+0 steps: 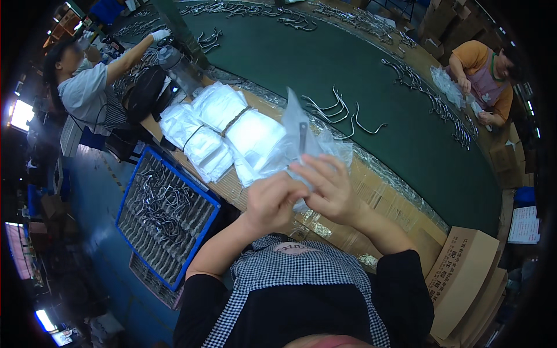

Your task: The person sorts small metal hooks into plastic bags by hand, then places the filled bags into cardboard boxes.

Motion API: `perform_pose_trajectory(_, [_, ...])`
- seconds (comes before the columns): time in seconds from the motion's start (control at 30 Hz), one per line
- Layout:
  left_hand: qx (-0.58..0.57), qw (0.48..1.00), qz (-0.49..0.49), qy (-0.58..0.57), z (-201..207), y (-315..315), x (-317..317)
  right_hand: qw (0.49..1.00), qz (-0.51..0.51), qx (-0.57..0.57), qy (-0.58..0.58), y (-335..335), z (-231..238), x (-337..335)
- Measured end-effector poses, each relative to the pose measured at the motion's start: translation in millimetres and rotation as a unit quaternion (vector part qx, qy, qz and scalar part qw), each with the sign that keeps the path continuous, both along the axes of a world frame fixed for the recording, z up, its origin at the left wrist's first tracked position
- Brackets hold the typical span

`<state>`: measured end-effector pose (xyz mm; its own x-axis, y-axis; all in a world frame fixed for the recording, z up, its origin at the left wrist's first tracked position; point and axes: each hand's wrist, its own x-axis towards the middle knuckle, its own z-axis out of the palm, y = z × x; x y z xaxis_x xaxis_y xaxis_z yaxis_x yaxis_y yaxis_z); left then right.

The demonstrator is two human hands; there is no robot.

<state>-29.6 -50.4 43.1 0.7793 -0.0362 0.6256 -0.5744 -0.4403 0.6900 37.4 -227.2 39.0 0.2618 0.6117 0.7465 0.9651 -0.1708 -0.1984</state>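
My left hand [271, 200] and my right hand [332, 190] meet in front of my apron, fingers closed at the lower part of a clear plastic bag [293, 111]. Through the upright bag shows a narrow grey metal piece [303, 137]; its kind is hard to make out. The fingers partly hide the bag's lower end. Just beyond my left hand lie bundles of flat white plastic bags [255, 136], tied with cord. Curved metal hooks or tubes [332, 107] rest on the green surface past my right hand.
A blue-rimmed crate [216, 204] with metal parts stands at the left. Cardboard [383, 191] covers the near table edge beside the green belt [429, 156]. Cardboard cartons [464, 278] stand at right. One co-worker [90, 87] is far left, another [484, 81] far right. A bottle [174, 66] stands behind the bags.
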Motion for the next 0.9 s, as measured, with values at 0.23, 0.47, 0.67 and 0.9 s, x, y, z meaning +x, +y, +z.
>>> perform_pose_trajectory(0.23, [0.214, 0.957, 0.195, 0.022, -58, 19, 51, 0.942, 0.047, -0.284, 0.173, -12, -31, 12])
perform_pose_trajectory(0.47, [0.192, 0.936, 0.196, 0.221, -94, 54, 60, 0.940, -0.151, -0.010, 0.305, -20, -91, 101])
perform_pose_trajectory(0.67, [0.087, 0.958, 0.188, 0.200, -77, 55, 57, 0.879, -0.301, -0.199, 0.311, -3, -136, 138])
perform_pose_trajectory(0.9, [0.169, 0.949, 0.248, 0.097, -67, 66, 49, 0.883, -0.298, 0.007, 0.362, -22, -100, 136])
